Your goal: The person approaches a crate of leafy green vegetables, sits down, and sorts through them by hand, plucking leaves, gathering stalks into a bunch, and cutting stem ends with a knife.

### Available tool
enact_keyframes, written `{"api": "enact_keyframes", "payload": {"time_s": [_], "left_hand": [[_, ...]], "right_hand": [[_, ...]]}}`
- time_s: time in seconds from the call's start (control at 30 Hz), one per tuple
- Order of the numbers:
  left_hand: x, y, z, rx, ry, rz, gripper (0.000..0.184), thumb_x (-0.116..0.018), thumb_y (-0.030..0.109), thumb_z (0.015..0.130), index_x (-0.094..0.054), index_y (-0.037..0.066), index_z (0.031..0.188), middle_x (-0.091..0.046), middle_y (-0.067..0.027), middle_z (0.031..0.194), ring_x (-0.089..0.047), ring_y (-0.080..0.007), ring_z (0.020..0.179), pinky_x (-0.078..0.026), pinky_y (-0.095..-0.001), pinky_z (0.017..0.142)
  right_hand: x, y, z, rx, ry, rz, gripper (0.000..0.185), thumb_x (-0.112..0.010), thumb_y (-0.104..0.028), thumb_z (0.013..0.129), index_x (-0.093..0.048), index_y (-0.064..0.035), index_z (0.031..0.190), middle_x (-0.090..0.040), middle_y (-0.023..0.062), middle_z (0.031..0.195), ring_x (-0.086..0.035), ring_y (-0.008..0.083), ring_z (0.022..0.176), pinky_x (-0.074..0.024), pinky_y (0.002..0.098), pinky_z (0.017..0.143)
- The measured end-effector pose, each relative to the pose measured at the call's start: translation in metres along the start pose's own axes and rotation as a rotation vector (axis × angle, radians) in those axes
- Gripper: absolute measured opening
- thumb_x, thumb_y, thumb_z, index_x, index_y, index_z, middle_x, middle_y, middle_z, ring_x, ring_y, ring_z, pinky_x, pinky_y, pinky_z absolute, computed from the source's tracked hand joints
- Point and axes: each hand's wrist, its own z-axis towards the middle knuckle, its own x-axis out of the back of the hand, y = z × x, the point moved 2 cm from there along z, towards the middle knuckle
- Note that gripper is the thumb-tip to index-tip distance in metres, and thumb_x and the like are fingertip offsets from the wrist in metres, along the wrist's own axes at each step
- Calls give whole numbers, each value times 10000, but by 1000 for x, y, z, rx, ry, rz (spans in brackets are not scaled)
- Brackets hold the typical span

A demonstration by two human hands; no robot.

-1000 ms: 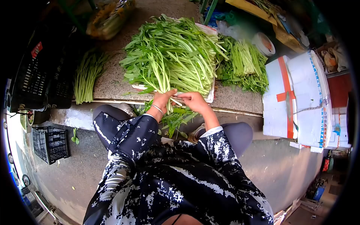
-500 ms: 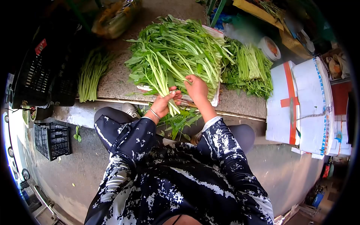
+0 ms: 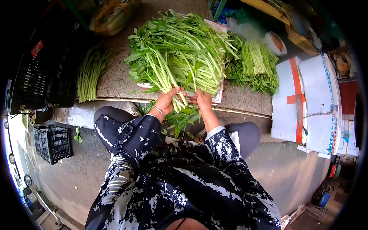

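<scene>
My left hand is closed round a small bunch of water spinach; its cut stem ends stick out below the fingers, leaves pointing away from me. Just to its right, my right hand pinches a single water spinach stalk that stands up in front of the pile. Behind both hands lies a large loose pile of water spinach on a white tray, partly covered by it. Stripped leaves are heaped on the ground below my hands.
Neatly stacked greens lie right of the pile, and another bundle lies left. White foam boxes with red tape stand at the right. Black crates stand at the left, with a smaller black basket on the ground.
My right hand has come down from the pile's edge with a stalk between its fingers and is now beside my left hand. My left hand still grips the bunch.
</scene>
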Motion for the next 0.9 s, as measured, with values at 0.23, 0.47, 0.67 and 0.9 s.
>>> {"api": "enact_keyframes", "payload": {"time_s": [0.23,0.47,0.67,0.9], "left_hand": [[13,-3,2,-43,118,102,100,-540,52,816,-560,3,901,-590,-84,803,-581,-168,670,-489,-281,536],[10,17,1,-29,122,38,183,-505,25,824,-443,59,993,-567,-80,882,-593,-236,813,-525,-379,648],[17,10,2,-17,116,38,188,-540,46,810,-470,31,983,-524,-66,779,-564,-193,646,-528,-360,583],[22,15,-6,-39,146,245,105,-571,106,818,-521,64,900,-523,-25,709,-508,-130,588,-465,-279,524]], "right_hand": [[-14,-23,-52,-31,-410,94,225,-609,-248,794,-610,-33,729,-546,-17,598,-457,69,488,-320,206,422],[4,28,-50,-52,-603,-1014,313,-636,-299,736,-631,7,802,-621,142,681,-593,254,644,-459,341,621],[-16,-23,-4,14,-111,-163,337,-556,-321,799,-614,1,882,-616,136,770,-591,255,708,-447,328,609],[-41,-17,-11,-220,-406,529,213,-615,-142,795,-587,-40,980,-594,3,741,-505,58,579,-351,170,442]]}}
